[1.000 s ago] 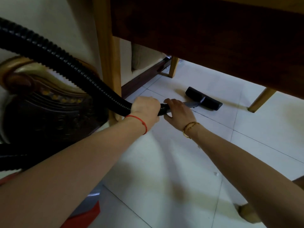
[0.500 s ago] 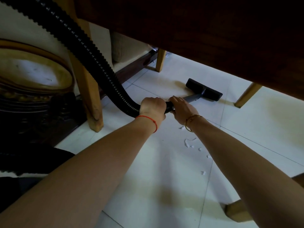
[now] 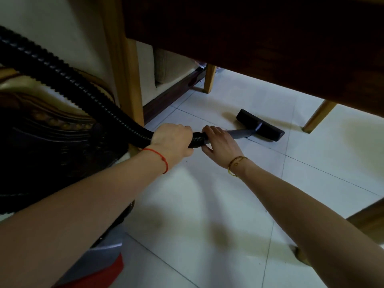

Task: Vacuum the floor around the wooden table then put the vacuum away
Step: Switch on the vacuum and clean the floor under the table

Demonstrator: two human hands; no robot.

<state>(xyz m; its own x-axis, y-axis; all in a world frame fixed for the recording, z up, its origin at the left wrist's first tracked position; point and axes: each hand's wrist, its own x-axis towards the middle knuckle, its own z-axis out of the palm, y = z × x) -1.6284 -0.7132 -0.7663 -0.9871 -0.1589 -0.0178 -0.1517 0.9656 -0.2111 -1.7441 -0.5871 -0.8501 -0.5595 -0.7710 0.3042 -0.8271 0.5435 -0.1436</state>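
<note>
A black ribbed vacuum hose (image 3: 68,80) curves in from the upper left down to my hands. My left hand (image 3: 172,142) grips the hose near its end. My right hand (image 3: 222,142) holds the joint where the hose meets the grey tube (image 3: 242,133). The black floor nozzle (image 3: 259,125) lies flat on the white tile floor (image 3: 207,194) under the dark wooden table (image 3: 270,42). The grey and red vacuum body (image 3: 99,265) shows at the bottom left.
Light wooden table legs stand at the near left (image 3: 128,75), far middle (image 3: 208,79) and right (image 3: 318,117). A dark ornate piece of furniture (image 3: 52,138) fills the left side. Another wooden leg (image 3: 299,254) sits at the lower right.
The view has shifted left and down, so the white scraps seen on the tiles half a second ago are out of sight. Both hands keep their grip; the nozzle stays under the table.
</note>
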